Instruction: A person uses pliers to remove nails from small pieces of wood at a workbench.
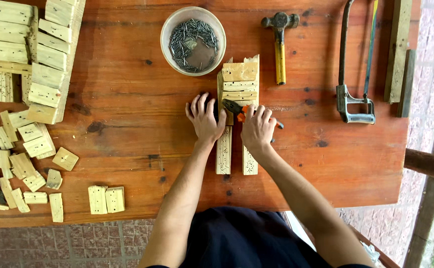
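At frame centre, the left hand (205, 119) lies flat, open, steadying the slatted wooden piece (238, 114); the right hand (257, 130) grips orange-handled pliers (238, 110), apparently mid-assembly; careful alignment seems needed.

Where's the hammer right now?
In the head view, the hammer lies on the wooden table at the far edge, right of the bowl of nails and beyond the person's right hand, untouched.

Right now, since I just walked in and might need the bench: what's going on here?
A person works at a wooden table. The left hand lies flat beside a small frame of wooden slats; the right hand grips orange-handled pliers on it. A bowl of nails, a hammer and a hacksaw lie beyond.
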